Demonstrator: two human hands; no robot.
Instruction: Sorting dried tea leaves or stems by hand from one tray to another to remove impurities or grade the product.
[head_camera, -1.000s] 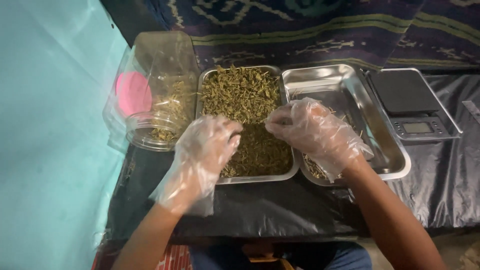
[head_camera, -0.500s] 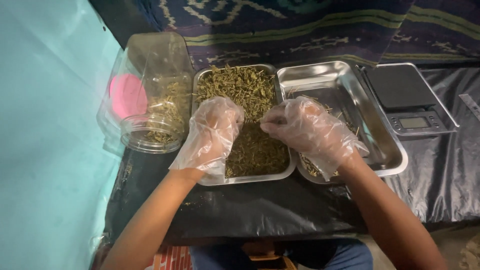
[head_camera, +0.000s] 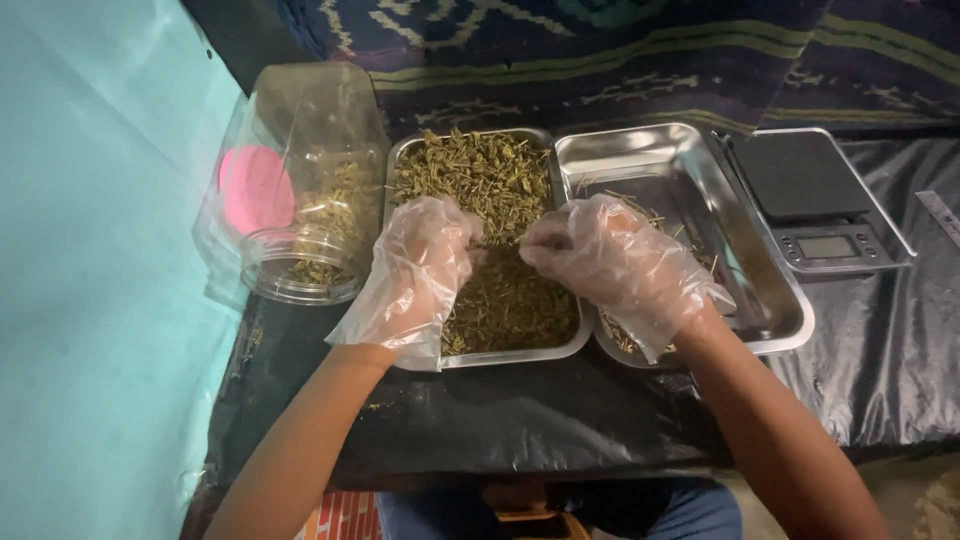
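Both my hands wear loose clear plastic gloves. My left hand (head_camera: 420, 270) rests over the left steel tray (head_camera: 520, 352), which is full of dried green-brown herb pieces (head_camera: 480, 180). My right hand (head_camera: 610, 260) hovers between the two trays, its fingertips pinched together close to the left hand's fingers. Whether a small piece is held between the fingers is hidden by the gloves. The right steel tray (head_camera: 690, 170) holds only a few thin stems (head_camera: 640, 210) near my right hand.
A clear plastic jar (head_camera: 300, 190) lies on its side at the left, with some herb inside and a pink lid behind it. A small digital scale (head_camera: 815, 200) stands at the right. Black plastic sheeting (head_camera: 880, 350) covers the table. A patterned cloth hangs behind.
My hands have come closer together over the left tray, the left hand sliding up and right. The camera view has shifted slightly.
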